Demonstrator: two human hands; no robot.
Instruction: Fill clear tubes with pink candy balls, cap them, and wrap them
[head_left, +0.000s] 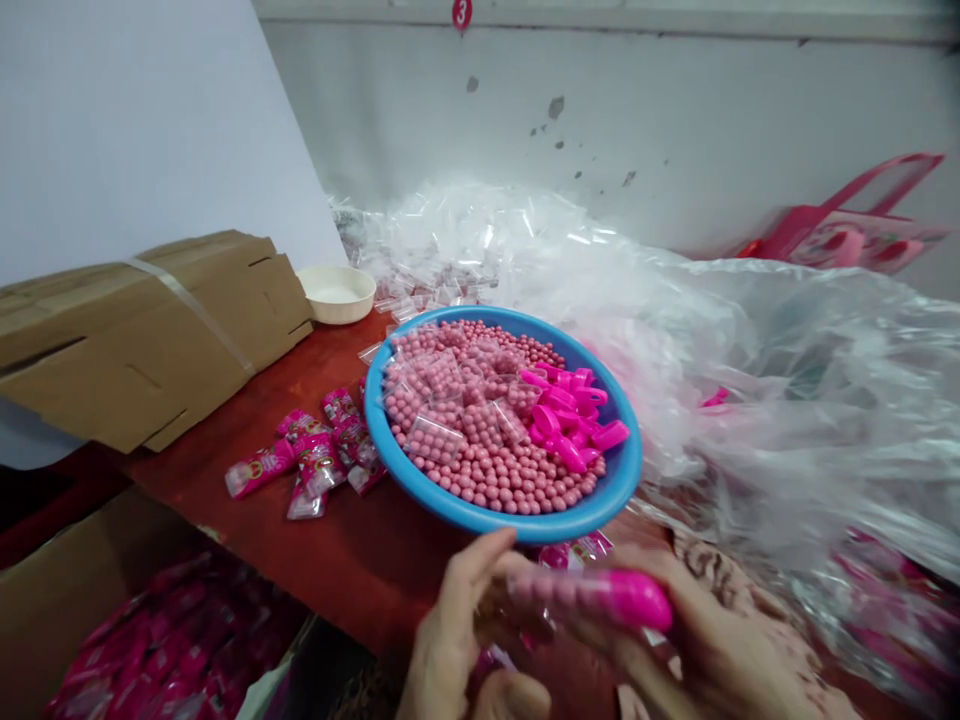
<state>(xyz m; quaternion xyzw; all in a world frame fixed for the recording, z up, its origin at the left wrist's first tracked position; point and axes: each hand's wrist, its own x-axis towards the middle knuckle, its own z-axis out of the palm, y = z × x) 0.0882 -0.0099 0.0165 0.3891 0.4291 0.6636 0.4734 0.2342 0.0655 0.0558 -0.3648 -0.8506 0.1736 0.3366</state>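
Observation:
My right hand [705,635], slightly smeared by motion, is closed around a clear tube of pink beads [566,592] with a bright magenta end. The tube lies sideways in front of the blue basin [499,522]. At the tube's left end is my left hand [454,635], its fingers curled and its index finger near the basin's rim. A bit of pink and clear material shows between its fingers, too blurred to name. Inside the basin are loose pink beads [517,480], clear tubes of beads [435,437] and a heap of magenta plastic caps [574,410].
Several pink printed packets [319,460] lie left of the basin on the red tabletop [300,575]. Flattened cardboard [165,340] and a cream bowl [337,293] are behind. A carton below holds many pink packets [180,640]. Clear plastic bags [795,400] spread right.

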